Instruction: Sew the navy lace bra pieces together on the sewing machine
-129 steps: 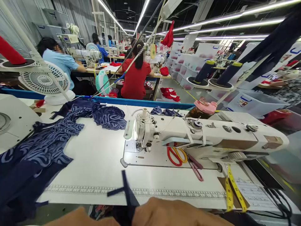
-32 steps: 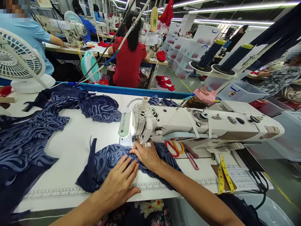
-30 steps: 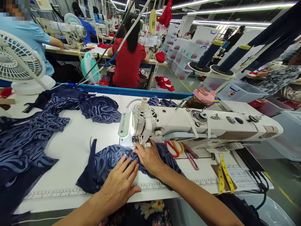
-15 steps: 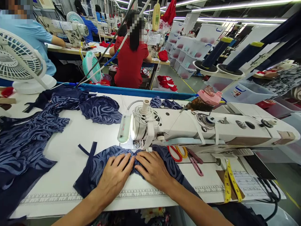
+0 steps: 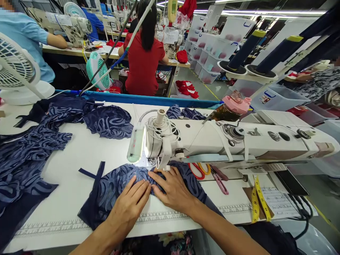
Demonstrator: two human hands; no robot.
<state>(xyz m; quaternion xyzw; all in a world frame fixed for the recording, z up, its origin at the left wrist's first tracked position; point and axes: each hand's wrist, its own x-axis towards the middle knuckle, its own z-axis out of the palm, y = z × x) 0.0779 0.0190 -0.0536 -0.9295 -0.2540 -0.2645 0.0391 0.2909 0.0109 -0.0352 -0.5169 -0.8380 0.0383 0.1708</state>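
A navy lace garment piece (image 5: pixel 114 187) lies across the front of the sewing machine (image 5: pixel 196 136), its far edge close to the presser foot (image 5: pixel 152 162). On its near edge rests my left hand (image 5: pixel 130 202), fingers stretched out and held side by side. My right hand (image 5: pixel 174 189) presses on the same fabric to the right, fingers spread and reaching just below the needle area. The two hands almost meet at the fingertips. A dark strap (image 5: pixel 97 189) sticks up from the piece's left end. Whether the foot sits on the cloth I cannot tell.
More navy lace pieces (image 5: pixel 29 166) are heaped at the left, with another (image 5: pixel 108 122) behind. Scissors (image 5: pixel 198 170) and a yellow tape measure (image 5: pixel 255 200) lie right of my hands. A fan (image 5: pixel 18 67) stands far left; thread cones (image 5: pixel 245 49) rise at the right. Co-workers sit beyond.
My left hand has slid slightly back toward me, away from the needle. My right fingers have spread and shifted a little. The whole view has moved slightly.
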